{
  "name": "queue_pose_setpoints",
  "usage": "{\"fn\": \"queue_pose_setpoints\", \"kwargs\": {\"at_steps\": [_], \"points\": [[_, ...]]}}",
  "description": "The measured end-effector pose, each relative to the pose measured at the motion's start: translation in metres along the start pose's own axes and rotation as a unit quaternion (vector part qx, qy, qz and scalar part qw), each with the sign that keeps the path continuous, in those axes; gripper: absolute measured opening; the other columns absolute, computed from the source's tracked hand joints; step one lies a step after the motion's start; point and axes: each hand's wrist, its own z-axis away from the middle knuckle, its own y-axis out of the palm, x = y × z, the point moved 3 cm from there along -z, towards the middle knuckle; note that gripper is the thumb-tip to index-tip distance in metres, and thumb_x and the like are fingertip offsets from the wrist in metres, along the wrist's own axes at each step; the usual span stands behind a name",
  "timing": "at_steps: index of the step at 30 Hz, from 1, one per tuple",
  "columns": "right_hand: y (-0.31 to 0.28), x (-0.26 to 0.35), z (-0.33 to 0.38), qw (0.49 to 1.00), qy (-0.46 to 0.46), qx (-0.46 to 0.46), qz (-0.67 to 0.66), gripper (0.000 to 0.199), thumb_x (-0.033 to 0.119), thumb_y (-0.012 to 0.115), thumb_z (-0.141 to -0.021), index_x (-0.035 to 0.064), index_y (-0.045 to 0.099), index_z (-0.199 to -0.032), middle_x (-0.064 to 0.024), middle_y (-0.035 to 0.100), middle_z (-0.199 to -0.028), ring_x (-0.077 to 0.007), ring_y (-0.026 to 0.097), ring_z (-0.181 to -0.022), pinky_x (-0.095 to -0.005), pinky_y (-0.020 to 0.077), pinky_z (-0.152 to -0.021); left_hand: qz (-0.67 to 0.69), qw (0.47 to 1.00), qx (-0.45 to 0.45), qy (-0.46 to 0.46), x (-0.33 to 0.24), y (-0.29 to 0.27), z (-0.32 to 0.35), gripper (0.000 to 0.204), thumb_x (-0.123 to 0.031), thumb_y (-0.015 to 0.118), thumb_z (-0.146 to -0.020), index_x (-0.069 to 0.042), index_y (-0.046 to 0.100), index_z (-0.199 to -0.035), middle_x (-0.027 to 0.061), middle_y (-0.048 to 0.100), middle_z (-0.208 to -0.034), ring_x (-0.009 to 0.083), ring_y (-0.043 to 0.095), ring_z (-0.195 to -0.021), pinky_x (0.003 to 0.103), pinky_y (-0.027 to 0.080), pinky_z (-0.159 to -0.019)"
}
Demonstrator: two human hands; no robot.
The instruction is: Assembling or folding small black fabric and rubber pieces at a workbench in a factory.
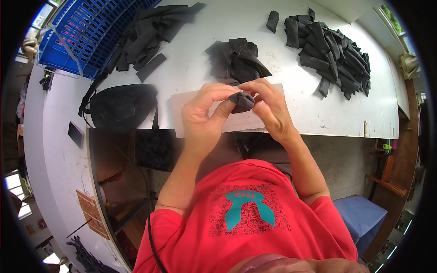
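Small dark cloth piece (242,102) — bunched

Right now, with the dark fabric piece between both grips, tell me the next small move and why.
I'd probably steady the dark fabric piece with the left grip and ease its bunched edge smooth with the right grip. Both grips hold it over the pale board, and it looks curled rather than flat, though its exact fold is too small to tell.

1. We see the left forearm (182,170) bare, slanting up and inward.
2. We see the right forearm (307,166) bare too, slanting inward from the other side.
3. We see the left hand (202,111) pinching, its thumb below its forefinger.
4. We see the right hand (273,109) curled beside it, fingers bent.
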Motion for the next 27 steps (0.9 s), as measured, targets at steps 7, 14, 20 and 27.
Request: {"fn": "queue_pose_setpoints", "kwargs": {"at_steps": [7,14,20,27], "points": [[0.014,0.005,0.005,0.892,-0.163,0.094,0.412,0.027,0.027,0.069,-0.071,0.0034,0.057,-0.075,-0.0060,0.052,-0.067,-0.0231,0.055,-0.067,-0.0354,0.0432,-0.052,0.144,0.985,-0.035,-0.094,0.014,-0.001,0.015,0.012,-0.006,0.059,-0.083,0.002,0.060,-0.093,0.0120,0.062,-0.095,0.0174,0.058,-0.087,0.031,0.043,-0.084],[0.013,-0.001,0.007,0.969,-0.145,0.048,0.196,0.008,0.010,0.063,-0.076,0.0023,0.060,-0.078,-0.0107,0.053,-0.064,-0.0285,0.054,-0.056,-0.0366,0.0426,-0.050,0.192,0.974,0.012,-0.120,0.017,0.013,-0.006,0.018,-0.005,0.069,-0.075,0.002,0.062,-0.089,0.0076,0.062,-0.091,0.0146,0.057,-0.084,0.027,0.044,-0.078],[0.019,-0.051,0.016,0.992,-0.086,0.015,0.094,0.008,0.008,0.060,-0.077,-0.0003,0.059,-0.079,-0.0156,0.057,-0.066,-0.0331,0.056,-0.060,-0.0372,0.0445,-0.053,-0.086,0.980,0.130,-0.126,0.026,0.017,-0.012,0.012,-0.003,0.069,-0.071,-0.001,0.063,-0.082,0.0023,0.057,-0.077,0.0099,0.049,-0.071,0.023,0.041,-0.066],[0.016,-0.030,0.017,0.983,-0.032,0.076,0.163,0.013,0.014,0.061,-0.079,0.0007,0.059,-0.082,-0.0150,0.058,-0.066,-0.0335,0.057,-0.061,-0.0385,0.0444,-0.053,0.000,0.997,0.007,-0.081,0.001,0.020,-0.004,0.022,-0.004,0.067,-0.075,0.001,0.061,-0.096,0.0073,0.062,-0.085,0.0131,0.057,-0.085,0.027,0.045,-0.078]]}}
